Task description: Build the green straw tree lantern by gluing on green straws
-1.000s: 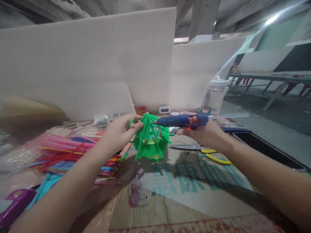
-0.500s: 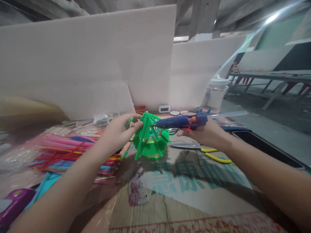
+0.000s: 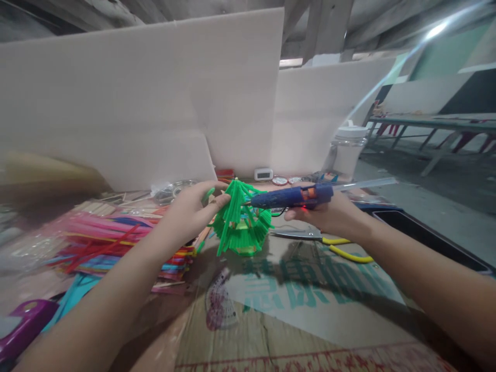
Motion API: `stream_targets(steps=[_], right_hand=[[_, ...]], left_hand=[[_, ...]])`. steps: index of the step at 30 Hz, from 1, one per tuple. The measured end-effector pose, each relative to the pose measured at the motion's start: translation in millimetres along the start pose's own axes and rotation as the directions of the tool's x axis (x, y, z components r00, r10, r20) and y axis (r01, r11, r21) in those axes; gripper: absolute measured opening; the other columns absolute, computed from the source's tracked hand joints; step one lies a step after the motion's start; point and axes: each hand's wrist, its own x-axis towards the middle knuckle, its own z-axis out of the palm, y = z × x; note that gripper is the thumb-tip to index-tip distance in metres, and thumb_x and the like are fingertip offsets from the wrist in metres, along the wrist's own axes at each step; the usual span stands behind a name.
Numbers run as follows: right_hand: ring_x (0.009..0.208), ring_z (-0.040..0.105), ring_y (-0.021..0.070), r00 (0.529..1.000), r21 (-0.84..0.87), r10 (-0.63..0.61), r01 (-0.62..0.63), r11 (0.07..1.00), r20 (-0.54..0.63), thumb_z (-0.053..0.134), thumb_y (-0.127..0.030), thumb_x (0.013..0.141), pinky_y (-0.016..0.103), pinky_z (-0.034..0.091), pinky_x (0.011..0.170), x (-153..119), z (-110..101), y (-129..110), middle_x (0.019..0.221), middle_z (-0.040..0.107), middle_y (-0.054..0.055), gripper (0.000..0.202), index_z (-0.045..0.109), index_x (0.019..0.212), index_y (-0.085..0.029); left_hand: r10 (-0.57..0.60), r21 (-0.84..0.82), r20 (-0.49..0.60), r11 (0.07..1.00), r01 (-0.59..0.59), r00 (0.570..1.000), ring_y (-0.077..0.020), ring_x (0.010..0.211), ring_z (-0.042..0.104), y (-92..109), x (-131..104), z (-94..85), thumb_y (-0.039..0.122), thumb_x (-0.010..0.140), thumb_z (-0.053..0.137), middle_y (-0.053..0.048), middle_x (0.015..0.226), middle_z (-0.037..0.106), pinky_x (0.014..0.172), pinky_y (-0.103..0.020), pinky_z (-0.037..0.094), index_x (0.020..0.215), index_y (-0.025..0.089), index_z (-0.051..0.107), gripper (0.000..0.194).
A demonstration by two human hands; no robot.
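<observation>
A green tiered model of fuzzy stems [image 3: 244,237] stands at the middle of the work surface. My left hand [image 3: 194,209] grips its upper left side, with thumb and fingers closed on the green stems. In my right hand [image 3: 329,212] is a blue glue gun [image 3: 287,197], pointing left, with a clear glue stick out of its back and a small red light lit. The nozzle tip is at the upper tier of the model; whether it touches cannot be made out.
Colourful fuzzy stems [image 3: 101,237] lie at left, near a purple tool [image 3: 29,323]. Yellow-handled scissors [image 3: 325,240], a dark phone-like slab [image 3: 426,240] and a lidded clear jar [image 3: 346,152] are at right. White boards [image 3: 155,103] stand behind, with a small digital display [image 3: 263,174].
The whole view has shifted slightly, with things appearing a little further right. Both hands keep their holds, and the glue gun's tip remains beside the upper tier.
</observation>
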Motion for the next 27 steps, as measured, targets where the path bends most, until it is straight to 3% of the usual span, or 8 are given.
stream_targets(steps=[5, 8, 16, 23, 27], right_hand=[[0.117, 0.064, 0.0234, 0.986, 0.096, -0.129, 0.119, 0.988, 0.102, 0.074, -0.033, 0.079, 0.036, 0.050, 0.103, 2.5, -0.9, 1.2, 0.124, 0.070, -0.001, 0.046, 0.066, 0.124, -0.032], [0.126, 0.058, 0.0227, 0.977, 0.192, -0.156, 0.127, 0.973, 0.145, 0.073, -0.029, 0.080, 0.035, 0.047, 0.108, 3.8, -0.6, -0.9, 0.134, 0.063, -0.002, 0.050, 0.062, 0.130, -0.033], [0.106, 0.069, 0.0259, 0.981, 0.126, -0.125, 0.106, 0.986, 0.149, 0.078, -0.034, 0.076, 0.036, 0.058, 0.091, 3.1, -3.2, -4.4, 0.114, 0.074, -0.001, 0.051, 0.066, 0.126, -0.033], [0.113, 0.066, 0.0270, 0.981, 0.122, -0.094, 0.073, 0.990, 0.171, 0.078, -0.033, 0.075, 0.037, 0.055, 0.095, 3.8, -3.2, -10.8, 0.120, 0.071, -0.001, 0.051, 0.067, 0.124, -0.032], [0.098, 0.070, 0.0269, 0.983, 0.080, -0.077, 0.065, 0.995, 0.165, 0.079, -0.036, 0.074, 0.036, 0.058, 0.083, 3.1, -5.5, -12.1, 0.107, 0.076, 0.001, 0.055, 0.066, 0.126, -0.028]], left_hand=[[0.002, -0.008, 0.010, 1.000, -0.002, 1.000, -0.0206, 0.080, 0.063, 1.9, -0.6, -0.9, 0.049, 0.092, 0.049, -0.004, 0.098, 0.073, 0.076, -0.031, 0.047, 0.115, 0.021, 0.068, 0.040], [0.007, 0.009, 0.004, 1.000, -0.007, 1.000, -0.0200, 0.078, 0.063, 2.2, -0.7, -1.4, 0.050, 0.092, 0.049, -0.003, 0.094, 0.072, 0.075, -0.030, 0.047, 0.114, 0.022, 0.068, 0.040], [0.009, 0.009, 0.010, 1.000, -0.009, 1.000, -0.0190, 0.075, 0.061, 2.1, -1.1, -2.0, 0.049, 0.092, 0.049, -0.002, 0.091, 0.071, 0.074, -0.029, 0.046, 0.114, 0.022, 0.067, 0.039], [-0.008, 0.012, 0.012, 1.000, 0.008, 1.000, -0.0190, 0.073, 0.061, 5.4, -0.1, -2.9, 0.049, 0.092, 0.050, -0.002, 0.086, 0.070, 0.072, -0.029, 0.046, 0.114, 0.022, 0.068, 0.040], [-0.010, 0.020, 0.012, 1.000, 0.010, 1.000, -0.0187, 0.073, 0.060, 4.4, -0.8, -2.8, 0.049, 0.092, 0.050, -0.002, 0.087, 0.070, 0.073, -0.029, 0.046, 0.115, 0.022, 0.068, 0.040]])
